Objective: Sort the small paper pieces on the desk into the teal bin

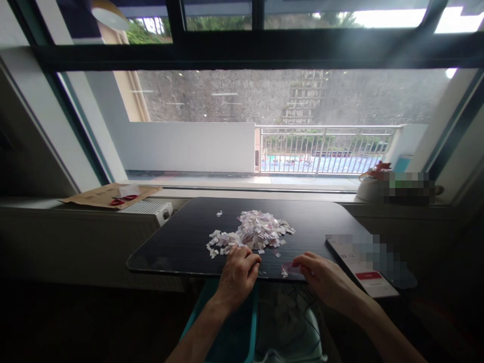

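A heap of small cut paper pieces (260, 227), white and pale pink, lies on the dark tabletop (170, 247). My left hand (240, 267) is at the heap's near edge, fingers curled together; whatever may be under them is hidden. To its right, at the table's front edge, my right hand (319, 272) pinches a small pinkish slip of paper (289, 267) between thumb and fingers. A few scraps (284, 273) lie just below that slip, close to the edge.
Under the table's front edge stand a teal bin (254, 327) and a pale bin (319, 335). A phone (363, 272) lies at the table's right. Red-handled scissors (123, 200) rest on a brown envelope (91, 195) on the left sill. A white pot (367, 190) stands at the right.
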A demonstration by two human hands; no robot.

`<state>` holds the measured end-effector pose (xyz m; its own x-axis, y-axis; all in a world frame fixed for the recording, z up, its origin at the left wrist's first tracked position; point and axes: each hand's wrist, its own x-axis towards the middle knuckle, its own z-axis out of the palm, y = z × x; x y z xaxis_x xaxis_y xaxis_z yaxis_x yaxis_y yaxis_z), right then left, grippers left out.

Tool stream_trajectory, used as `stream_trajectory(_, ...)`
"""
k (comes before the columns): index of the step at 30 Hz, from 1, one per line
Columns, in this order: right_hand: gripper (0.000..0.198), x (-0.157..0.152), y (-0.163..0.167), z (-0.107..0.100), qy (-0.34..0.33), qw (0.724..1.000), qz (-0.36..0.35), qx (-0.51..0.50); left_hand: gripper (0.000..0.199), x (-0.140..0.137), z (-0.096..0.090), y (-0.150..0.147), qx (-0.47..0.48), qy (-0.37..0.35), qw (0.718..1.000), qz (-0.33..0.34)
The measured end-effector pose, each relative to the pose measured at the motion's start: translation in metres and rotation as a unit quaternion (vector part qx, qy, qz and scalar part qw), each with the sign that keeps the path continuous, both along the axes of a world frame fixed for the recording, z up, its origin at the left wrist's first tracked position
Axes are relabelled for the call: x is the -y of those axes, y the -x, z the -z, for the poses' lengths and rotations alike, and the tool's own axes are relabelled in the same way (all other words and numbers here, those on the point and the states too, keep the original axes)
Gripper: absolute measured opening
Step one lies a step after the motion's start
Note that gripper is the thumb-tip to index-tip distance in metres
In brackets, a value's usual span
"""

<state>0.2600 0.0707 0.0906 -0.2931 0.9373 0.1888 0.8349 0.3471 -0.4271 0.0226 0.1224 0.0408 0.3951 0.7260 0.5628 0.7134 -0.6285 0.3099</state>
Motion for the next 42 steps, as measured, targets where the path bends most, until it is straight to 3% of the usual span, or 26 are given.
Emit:
stream_trajectory(28,0.031,0.010,0.001,0.007,-0.004,1.000,-0.011,-0.028,0.016,0.001,-0.002,0.000,-0.006,0.000,1.000,-0.006)
stream_trajectory(37,0.028,0.020,0.000,0.011,-0.008,1.000,-0.013,-0.008,0.025,-0.005,-0.013,-0.010,-0.098,0.000,0.995,-0.036)
stream_trajectory(42,0.028,0.020,-0.001,0.011,-0.009,1.000,-0.013,-0.008,0.024,0.005,-0.015,-0.005,-0.108,-0.008,0.994,-0.020)
